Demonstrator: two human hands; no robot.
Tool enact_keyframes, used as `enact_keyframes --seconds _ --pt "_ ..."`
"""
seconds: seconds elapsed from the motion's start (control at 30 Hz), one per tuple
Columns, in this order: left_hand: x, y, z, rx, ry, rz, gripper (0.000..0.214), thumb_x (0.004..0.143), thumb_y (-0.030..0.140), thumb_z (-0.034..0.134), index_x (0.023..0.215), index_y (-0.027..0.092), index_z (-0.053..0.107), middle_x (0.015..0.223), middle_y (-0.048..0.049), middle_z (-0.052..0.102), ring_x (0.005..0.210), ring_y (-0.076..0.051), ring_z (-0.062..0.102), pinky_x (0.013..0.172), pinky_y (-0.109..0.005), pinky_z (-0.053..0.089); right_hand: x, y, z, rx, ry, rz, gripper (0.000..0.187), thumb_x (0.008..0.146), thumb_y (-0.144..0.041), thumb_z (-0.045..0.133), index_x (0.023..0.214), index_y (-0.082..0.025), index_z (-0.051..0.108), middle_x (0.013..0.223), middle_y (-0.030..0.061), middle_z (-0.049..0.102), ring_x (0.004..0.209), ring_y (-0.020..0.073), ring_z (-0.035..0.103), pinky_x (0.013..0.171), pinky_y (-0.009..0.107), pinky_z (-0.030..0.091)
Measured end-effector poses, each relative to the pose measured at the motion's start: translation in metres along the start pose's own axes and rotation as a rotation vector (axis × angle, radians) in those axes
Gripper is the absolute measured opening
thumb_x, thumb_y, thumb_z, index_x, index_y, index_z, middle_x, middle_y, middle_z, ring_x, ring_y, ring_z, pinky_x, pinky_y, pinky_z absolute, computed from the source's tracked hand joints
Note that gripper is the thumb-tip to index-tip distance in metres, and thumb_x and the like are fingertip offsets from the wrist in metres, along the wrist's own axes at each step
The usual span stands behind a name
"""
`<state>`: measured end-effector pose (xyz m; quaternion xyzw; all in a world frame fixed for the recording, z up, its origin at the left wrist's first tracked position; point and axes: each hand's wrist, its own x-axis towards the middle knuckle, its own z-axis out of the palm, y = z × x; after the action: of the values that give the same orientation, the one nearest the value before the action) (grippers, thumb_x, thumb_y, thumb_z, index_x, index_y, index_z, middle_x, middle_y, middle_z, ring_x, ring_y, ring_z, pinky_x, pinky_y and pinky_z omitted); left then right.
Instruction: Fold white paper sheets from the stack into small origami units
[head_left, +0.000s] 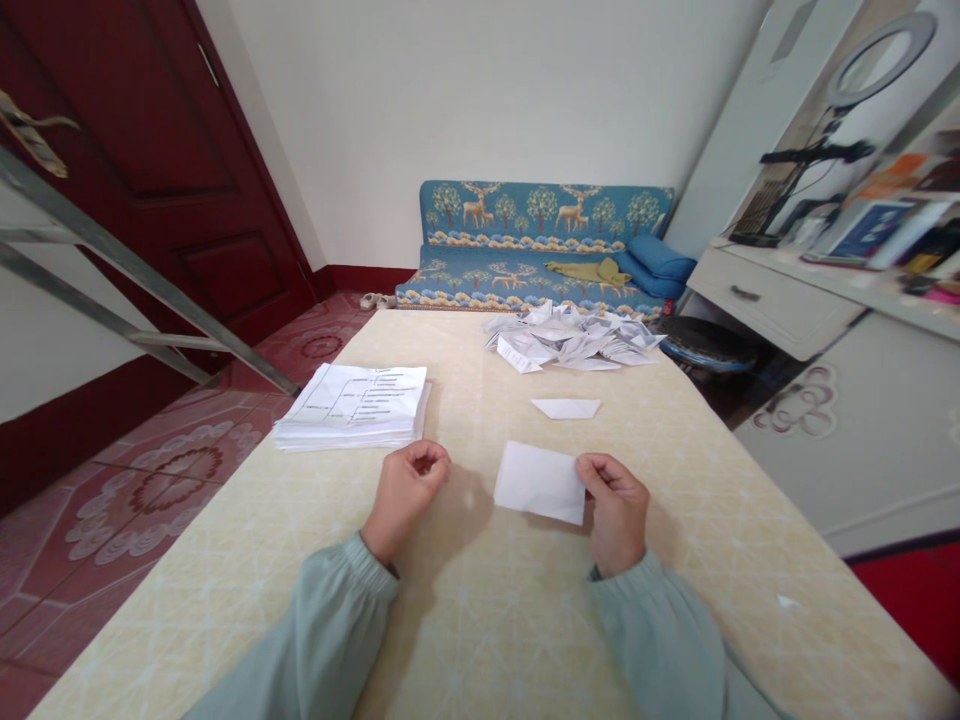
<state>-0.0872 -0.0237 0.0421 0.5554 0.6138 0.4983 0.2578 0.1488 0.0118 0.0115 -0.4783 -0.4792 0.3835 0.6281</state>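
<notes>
My right hand [619, 510] pinches the right edge of a small white rectangular sheet of paper [540, 482], thumb on top, just above the tabletop. To the left, my left hand [409, 495] is curled with thumb and fingertips together; whether anything is between them is too small to make out. A gap separates it from the sheet. Beyond the sheet lies a single folded paper piece [566, 408], shaped like a flat trapezoid. A stack of printed paper [352, 405] rests past my left hand. Farther back is a loose heap of folded papers [570, 338].
The table [480, 620] has a pale yellow patterned cover. A tiny white scrap [787, 602] lies at its right. Behind stands a blue patterned sofa [525, 270]. A metal ladder [142, 270] leans at left; a white desk [780, 300] and a round stool [709, 345] are at right.
</notes>
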Motion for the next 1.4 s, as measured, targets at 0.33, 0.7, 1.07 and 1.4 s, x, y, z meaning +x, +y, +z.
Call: enact_keyframes --seconds 0.33,0.7,1.07,1.4 --pt "-0.018 0.013 0.024 -0.362 -0.287 -0.141 0.033 0.078 0.043 0.061 0.086 0.012 0.062 0.073 -0.0031 0.063 0.062 -0.013 0.055 0.055 -0.021 0.042 -0.023 -0.009 0.024 -0.004 -0.191 0.056 0.022 0.076 -0.037 0.063 0.071 -0.015 0.063 0.061 -0.0008 0.055 0.057 0.0119 0.046 0.051 0.023 0.037" --pt "-0.023 0.012 0.027 0.032 -0.245 0.124 0.033 0.084 0.039 0.053 0.066 0.014 0.065 0.059 -0.0004 0.059 0.057 -0.011 0.05 0.053 -0.02 0.036 -0.03 -0.021 0.03 -0.185 -0.512 -0.004 0.015 0.075 -0.025 0.057 0.064 -0.016 0.063 0.058 -0.0004 0.057 0.056 0.0126 0.049 0.051 0.022 0.037" --pt "-0.024 0.014 0.025 0.018 -0.108 0.139 0.031 0.087 0.033 0.049 0.064 0.014 0.06 0.056 0.0011 0.051 0.054 -0.01 0.045 0.051 -0.02 0.033 -0.023 -0.025 0.027 -0.086 -0.569 0.129 0.015 0.071 -0.023 0.057 0.058 -0.016 0.062 0.052 -0.0026 0.052 0.052 0.0108 0.044 0.049 0.022 0.032" --pt "-0.013 -0.002 0.021 -0.062 0.038 -0.029 0.035 0.082 0.04 0.053 0.059 0.014 0.05 0.053 0.0035 0.04 0.05 -0.008 0.035 0.044 -0.019 0.027 -0.02 -0.021 0.025 -0.126 -0.555 0.194 0.014 0.068 -0.02 0.055 0.057 -0.015 0.062 0.047 -0.0012 0.055 0.044 0.0093 0.044 0.043 0.021 0.031"
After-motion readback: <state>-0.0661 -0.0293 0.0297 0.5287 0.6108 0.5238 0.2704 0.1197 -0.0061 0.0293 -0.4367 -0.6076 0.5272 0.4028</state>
